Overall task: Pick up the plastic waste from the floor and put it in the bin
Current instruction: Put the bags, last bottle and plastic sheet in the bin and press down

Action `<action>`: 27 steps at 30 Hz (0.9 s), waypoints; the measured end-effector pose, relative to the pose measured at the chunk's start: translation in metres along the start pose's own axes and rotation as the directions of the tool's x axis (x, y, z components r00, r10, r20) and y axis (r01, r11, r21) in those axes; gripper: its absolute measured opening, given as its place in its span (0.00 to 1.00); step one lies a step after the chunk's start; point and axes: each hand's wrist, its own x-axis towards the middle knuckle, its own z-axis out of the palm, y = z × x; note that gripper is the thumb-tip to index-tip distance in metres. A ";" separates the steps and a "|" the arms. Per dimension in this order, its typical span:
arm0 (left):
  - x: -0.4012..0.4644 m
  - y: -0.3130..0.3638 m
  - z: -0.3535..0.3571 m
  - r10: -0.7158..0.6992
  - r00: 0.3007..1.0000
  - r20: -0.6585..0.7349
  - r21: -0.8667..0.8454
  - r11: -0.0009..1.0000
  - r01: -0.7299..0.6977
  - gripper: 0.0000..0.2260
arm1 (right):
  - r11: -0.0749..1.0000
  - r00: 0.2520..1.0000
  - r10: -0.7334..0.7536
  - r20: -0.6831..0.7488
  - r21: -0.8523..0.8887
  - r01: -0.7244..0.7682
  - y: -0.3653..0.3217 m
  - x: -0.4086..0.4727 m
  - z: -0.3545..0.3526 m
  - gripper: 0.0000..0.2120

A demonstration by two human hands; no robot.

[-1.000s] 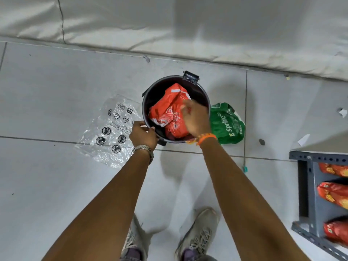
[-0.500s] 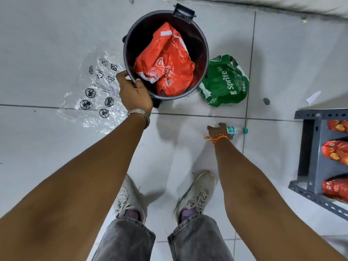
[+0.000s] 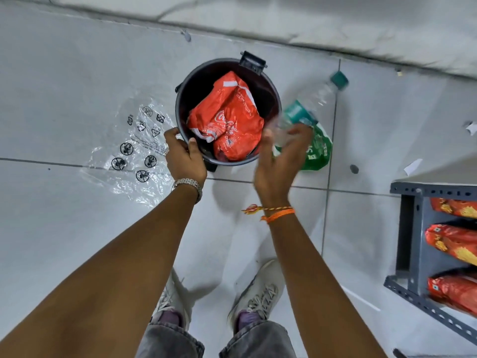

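Observation:
A round black bin [image 3: 274, 99] stands on the tiled floor with a crumpled red Coca-Cola wrapper [image 3: 227, 117] inside. My left hand [image 3: 184, 156] grips the bin's near rim. My right hand [image 3: 280, 161] is raised at the bin's right side, shut on the base of a clear plastic bottle [image 3: 311, 104] with a teal label and green cap; the bottle is blurred and points up and right. A green Sprite wrapper [image 3: 318, 151] lies on the floor right of the bin, partly behind my right hand. A clear plastic sheet [image 3: 134, 151] with black symbols lies left of the bin.
A grey metal rack [image 3: 413, 228] holding red snack packets stands at the right. A white covered edge [image 3: 284, 19] runs along the far side. Small paper scraps [image 3: 413, 166] lie on the floor right of the bin. My shoes [image 3: 258, 295] are below.
My right hand left the bin, reached down to the floor for the bottle, and has now lifted it up beside the bin's right rim. My left hand stayed on the rim.

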 end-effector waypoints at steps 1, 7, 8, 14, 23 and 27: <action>0.000 0.002 -0.002 0.000 1.000 0.008 0.016 1.000 0.000 0.16 | 0.998 0.994 -0.069 0.080 -0.008 0.069 -0.015 0.000 0.010 0.13; 0.001 0.000 -0.004 0.025 0.999 0.025 0.044 0.999 -0.026 0.16 | 0.794 0.830 0.173 0.531 -0.573 0.201 -0.029 -0.008 0.053 0.16; 0.001 -0.002 -0.004 0.040 0.999 0.021 0.044 0.998 -0.041 0.16 | 0.794 0.867 0.133 0.481 -0.575 0.197 -0.027 -0.007 0.047 0.15; 0.002 -0.011 0.000 0.067 0.998 -0.012 0.017 0.998 -0.067 0.15 | 0.925 0.963 0.241 -0.118 -0.273 -0.264 0.062 0.041 0.014 0.10; -0.001 -0.021 0.018 0.055 0.987 -0.152 -0.098 0.993 -0.070 0.14 | 0.455 0.567 0.668 0.482 -0.868 0.202 0.189 0.042 0.044 0.53; 0.000 -0.028 0.022 0.043 0.986 -0.160 -0.164 0.984 -0.069 0.14 | 0.332 0.659 0.577 0.482 -0.876 0.350 0.213 0.039 0.053 0.34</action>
